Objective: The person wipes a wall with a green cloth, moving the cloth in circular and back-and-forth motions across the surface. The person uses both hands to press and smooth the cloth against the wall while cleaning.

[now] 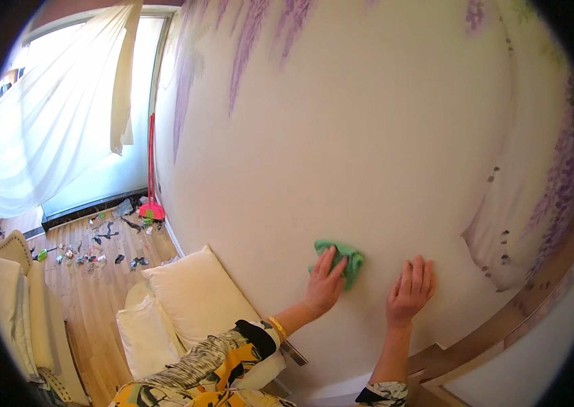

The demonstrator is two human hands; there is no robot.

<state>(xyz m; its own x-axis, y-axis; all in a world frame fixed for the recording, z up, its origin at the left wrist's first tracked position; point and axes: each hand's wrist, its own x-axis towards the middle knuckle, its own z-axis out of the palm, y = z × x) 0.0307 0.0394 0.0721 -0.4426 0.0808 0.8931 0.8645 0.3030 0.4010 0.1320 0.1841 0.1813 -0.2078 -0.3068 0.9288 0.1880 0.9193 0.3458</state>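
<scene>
My left hand (pixel 325 283) presses a crumpled green cloth (pixel 350 262) flat against a pale wall (pixel 348 152) painted with hanging purple flowers. The fingers lie spread over the cloth, and a gold-coloured bracelet (pixel 277 328) circles that wrist. To the right of the cloth, my right hand (pixel 411 292) rests on the same wall with nothing in it, its fingers extended upward. A patterned sleeve with a black cuff covers each forearm in part.
Cream cushions (pixel 198 290) lean at the wall's foot on the left. Scattered litter (pixel 98 249) covers the wooden floor beside a red broom and dustpan (pixel 151 209). A white curtain (pixel 53 117) hangs across the glass. Wooden trim (pixel 510 315) curves along the lower right.
</scene>
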